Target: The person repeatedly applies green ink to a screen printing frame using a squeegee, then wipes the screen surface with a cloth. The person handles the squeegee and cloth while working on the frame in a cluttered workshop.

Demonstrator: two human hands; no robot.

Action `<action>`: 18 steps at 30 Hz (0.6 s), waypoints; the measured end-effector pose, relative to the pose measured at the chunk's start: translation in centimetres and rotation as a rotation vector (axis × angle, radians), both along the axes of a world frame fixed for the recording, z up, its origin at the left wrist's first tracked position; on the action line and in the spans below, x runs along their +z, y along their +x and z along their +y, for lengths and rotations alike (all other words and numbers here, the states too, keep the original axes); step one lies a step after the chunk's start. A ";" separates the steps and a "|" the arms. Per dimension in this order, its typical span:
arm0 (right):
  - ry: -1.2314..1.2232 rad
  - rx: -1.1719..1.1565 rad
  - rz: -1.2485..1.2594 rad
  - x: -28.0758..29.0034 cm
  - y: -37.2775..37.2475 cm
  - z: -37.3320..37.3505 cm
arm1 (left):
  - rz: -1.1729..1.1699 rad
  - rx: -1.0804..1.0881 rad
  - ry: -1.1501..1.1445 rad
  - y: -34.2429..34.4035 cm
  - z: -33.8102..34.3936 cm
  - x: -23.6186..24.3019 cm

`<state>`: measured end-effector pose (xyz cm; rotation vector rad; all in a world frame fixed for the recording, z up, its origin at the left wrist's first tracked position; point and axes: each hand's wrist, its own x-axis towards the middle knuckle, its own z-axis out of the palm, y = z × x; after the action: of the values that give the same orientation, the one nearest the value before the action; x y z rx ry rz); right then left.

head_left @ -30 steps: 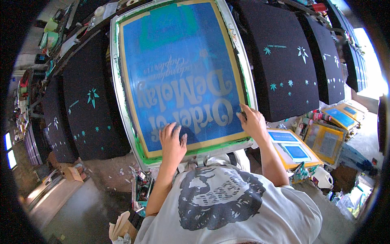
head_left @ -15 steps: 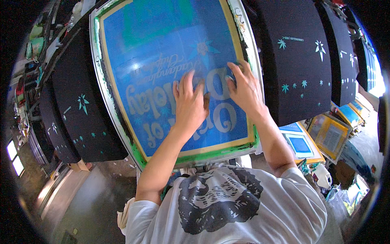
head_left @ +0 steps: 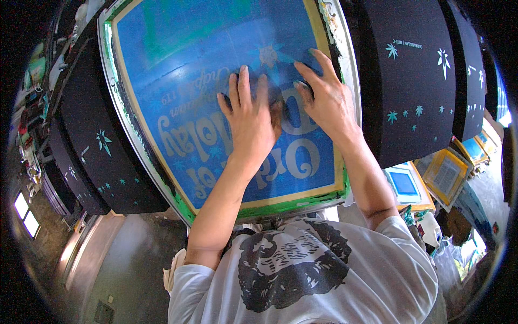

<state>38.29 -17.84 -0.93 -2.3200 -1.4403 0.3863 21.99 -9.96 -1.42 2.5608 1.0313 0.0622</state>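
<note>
A large framed printing screen (head_left: pixel 216 178) lies before me, its blue mesh bearing pale mirrored lettering and leaf shapes. Yellow tape borders the mesh, and green smears run along the near frame edge. Over the middle of the mesh, my left hand (head_left: pixel 251 116) is spread with its fingers pointing away from me. To its right, my right hand (head_left: pixel 327 102) has its fingers apart, near the screen's right side. Neither hand holds anything that I can see. Whether the palms touch the mesh is hard to tell.
Black fabric panels with green and white leaf prints flank the screen, on the right (head_left: pixel 415 81) and on the left (head_left: pixel 110 140). At the lower right lean several smaller framed screens (head_left: pixel 445 170), with a white jug (head_left: pixel 430 229) and plastic bags nearby.
Both hands have moved farther from me across the mesh, and their fingers are stretched out more. The screen appears shifted slightly left and tilted in view.
</note>
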 end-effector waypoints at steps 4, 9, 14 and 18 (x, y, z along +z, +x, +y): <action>-0.022 -0.014 0.012 -0.4 0.0 -0.1 | -0.037 -0.027 0.022 0.1 0.1 -0.2; -0.017 0.007 -0.008 -0.5 0.0 -0.1 | -0.037 -0.032 0.025 0.0 0.2 -0.2; -0.022 0.012 -0.019 -0.5 0.0 0.0 | 0.004 -0.014 0.016 0.0 0.2 -0.2; -0.003 0.006 -0.011 -0.4 -0.1 0.0 | 0.021 -0.006 0.009 0.0 0.1 -0.2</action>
<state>38.23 -17.88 -1.36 -2.3243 -1.4525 0.3783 21.97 -9.85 -1.63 2.5779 1.0332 0.0386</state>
